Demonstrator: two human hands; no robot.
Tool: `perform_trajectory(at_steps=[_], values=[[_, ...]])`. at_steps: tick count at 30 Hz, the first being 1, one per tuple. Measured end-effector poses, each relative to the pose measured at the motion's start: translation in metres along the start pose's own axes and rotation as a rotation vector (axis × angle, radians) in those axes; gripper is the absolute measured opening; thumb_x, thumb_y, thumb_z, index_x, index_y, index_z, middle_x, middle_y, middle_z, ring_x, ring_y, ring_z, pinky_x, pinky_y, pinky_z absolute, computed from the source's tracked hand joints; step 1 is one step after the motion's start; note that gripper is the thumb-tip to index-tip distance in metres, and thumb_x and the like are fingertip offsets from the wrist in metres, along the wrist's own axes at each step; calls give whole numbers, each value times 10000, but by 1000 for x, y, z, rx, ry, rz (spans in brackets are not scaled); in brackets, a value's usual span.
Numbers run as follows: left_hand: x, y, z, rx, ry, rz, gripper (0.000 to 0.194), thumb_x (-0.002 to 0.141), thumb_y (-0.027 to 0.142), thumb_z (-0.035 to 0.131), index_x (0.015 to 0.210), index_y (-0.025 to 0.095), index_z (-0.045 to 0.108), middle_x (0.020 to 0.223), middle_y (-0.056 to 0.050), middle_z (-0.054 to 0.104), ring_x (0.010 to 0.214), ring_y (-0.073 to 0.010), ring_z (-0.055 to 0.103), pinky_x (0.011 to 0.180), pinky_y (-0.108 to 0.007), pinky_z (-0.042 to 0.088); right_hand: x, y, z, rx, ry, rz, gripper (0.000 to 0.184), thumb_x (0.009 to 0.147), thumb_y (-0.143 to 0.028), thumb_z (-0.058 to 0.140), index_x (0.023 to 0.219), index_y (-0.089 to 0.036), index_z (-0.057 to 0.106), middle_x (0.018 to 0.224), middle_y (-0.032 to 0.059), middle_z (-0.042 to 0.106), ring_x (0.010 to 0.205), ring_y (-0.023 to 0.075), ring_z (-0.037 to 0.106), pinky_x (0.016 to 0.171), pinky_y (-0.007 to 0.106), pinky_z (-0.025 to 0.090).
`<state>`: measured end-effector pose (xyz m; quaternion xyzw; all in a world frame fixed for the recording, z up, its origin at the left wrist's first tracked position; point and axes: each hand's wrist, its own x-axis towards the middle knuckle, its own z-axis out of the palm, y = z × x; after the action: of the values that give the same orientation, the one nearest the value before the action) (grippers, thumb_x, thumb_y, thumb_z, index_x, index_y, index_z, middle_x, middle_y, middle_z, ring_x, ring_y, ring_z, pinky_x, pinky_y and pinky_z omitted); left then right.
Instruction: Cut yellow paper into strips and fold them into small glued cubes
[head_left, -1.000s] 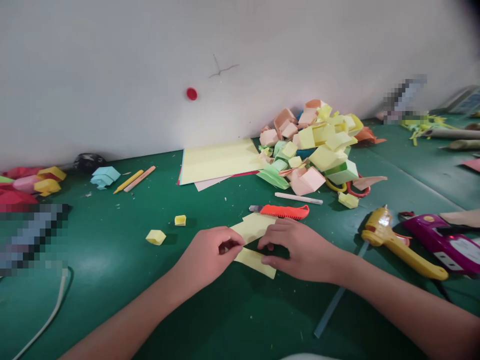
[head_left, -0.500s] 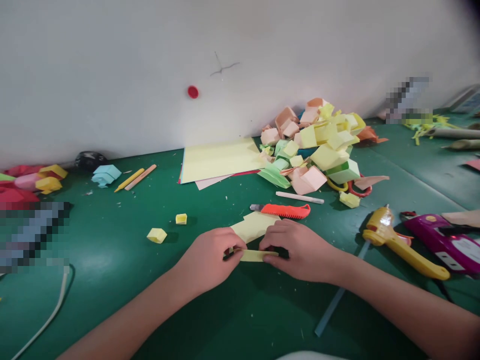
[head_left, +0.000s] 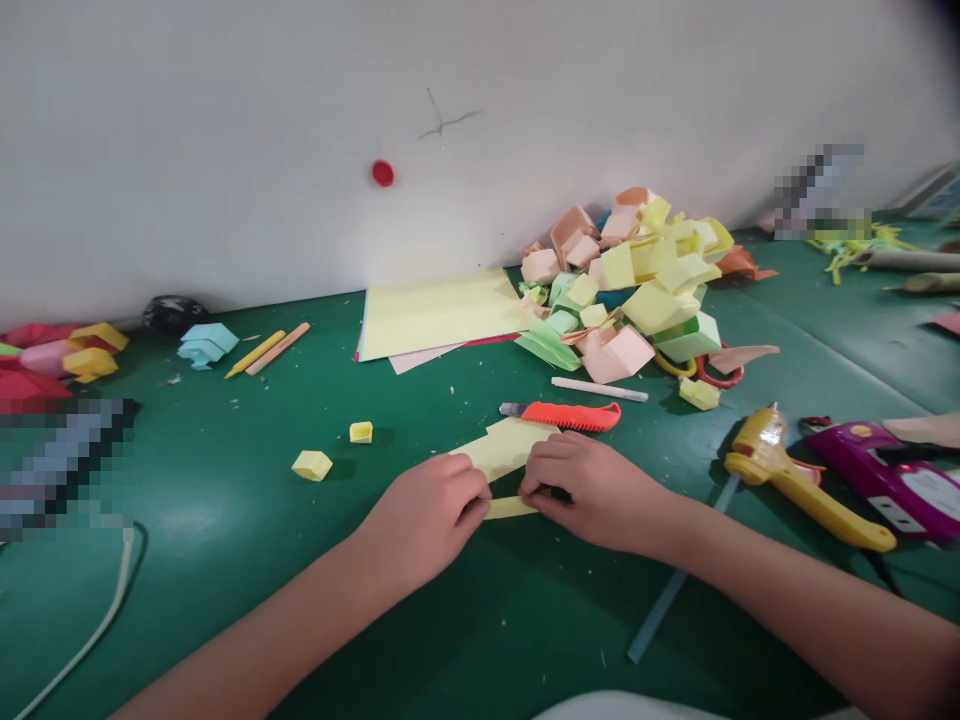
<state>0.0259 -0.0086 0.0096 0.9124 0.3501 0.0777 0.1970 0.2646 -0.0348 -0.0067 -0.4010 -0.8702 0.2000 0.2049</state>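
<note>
Hiding strip's (head_left: 509, 508) ends, left fingers (head_left: 475, 498) and right fingers (head_left: 534, 490) pinching; flat yellow paper strip narrowing between.

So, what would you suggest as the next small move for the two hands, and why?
I would probably have the right hand run its fingertips along the yellow strip, pressing it flat: the left hand pinches one end, while the middle shows uncovered between the hands.

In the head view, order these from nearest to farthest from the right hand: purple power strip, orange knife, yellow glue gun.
1. Orange knife, just beyond the right hand
2. Yellow glue gun, off right
3. Purple power strip, farther right
</note>
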Motion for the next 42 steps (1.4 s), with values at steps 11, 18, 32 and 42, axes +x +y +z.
perform_trajectory(at_steps=[11, 18, 32, 42], values=[[-16, 2, 10, 468, 191, 344, 221, 981, 75, 480, 875, 141, 661, 769, -47, 578, 711, -206, 558, 640, -348, 452, -8, -3, -10, -354, -127, -240, 234, 984, -96, 481, 1058, -161, 693, 912, 72, 653, 844, 216, 536, 786, 368, 436], [-24, 10, 15, 592, 281, 404, 209, 988, 56, 480, 953, 91, 683, 739, -45, 615, 681, -193, 587, 617, -354, 488, -16, -10, -6, -431, -93, -272, 227, 985, -92, 505, 1120, -126, 684, 943, 84, 666, 898, 233, 549, 816, 386, 476], [-49, 16, 20, 494, 136, 195, 494, 874, -27, 398, 1314, 62, 605, 999, -107, 697, 848, -256, 613, 717, -405, 441, -36, -17, -4, -583, -34, -141, 442, 827, -75, 598, 1248, -192, 670, 1238, 81, 669, 969, 285, 525, 827, 447, 502], [-54, 8, 15, 423, 125, 58, 590, 823, -3, 484, 1321, 270, 644, 1422, -113, 568, 1225, -342, 494, 876, -479, 434, -56, -4, -4, -543, 89, 2, 564, 702, 7, 592, 1155, -297, 732, 1334, 36, 631, 1079, 306, 487, 899, 466, 452]])
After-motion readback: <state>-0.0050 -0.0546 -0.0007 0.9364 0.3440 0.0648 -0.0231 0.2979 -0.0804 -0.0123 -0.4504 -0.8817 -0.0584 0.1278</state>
